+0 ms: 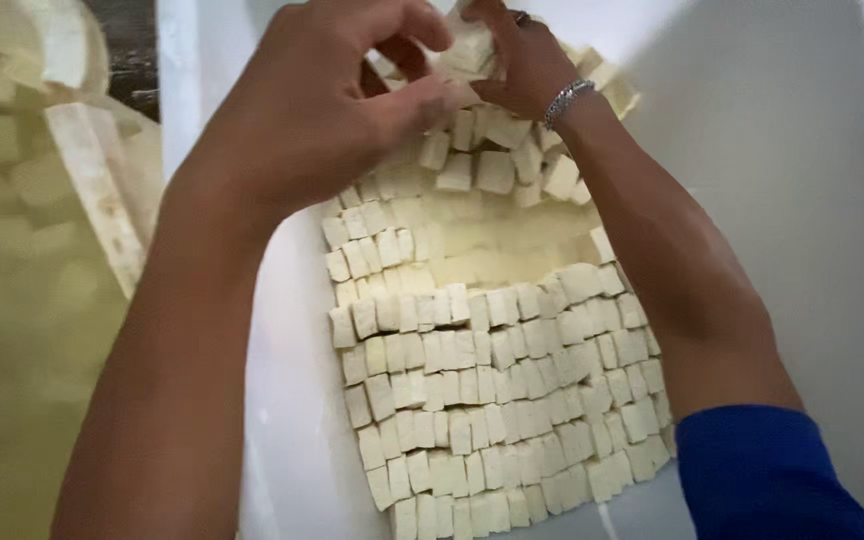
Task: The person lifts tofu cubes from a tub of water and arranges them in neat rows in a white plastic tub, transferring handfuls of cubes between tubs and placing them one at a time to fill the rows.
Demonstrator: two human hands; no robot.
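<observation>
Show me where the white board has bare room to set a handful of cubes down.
Bare white board lies right of the cut tofu cubes, out to its right edge. A narrower strip runs between the cubes and the left arm. The far end is crowded: left hand and right hand grip cubes there.

Rows of small pale tofu cubes (492,400) lie on the white desk (772,200), with a tub of yellowish liquid (22,330) to their left.
</observation>
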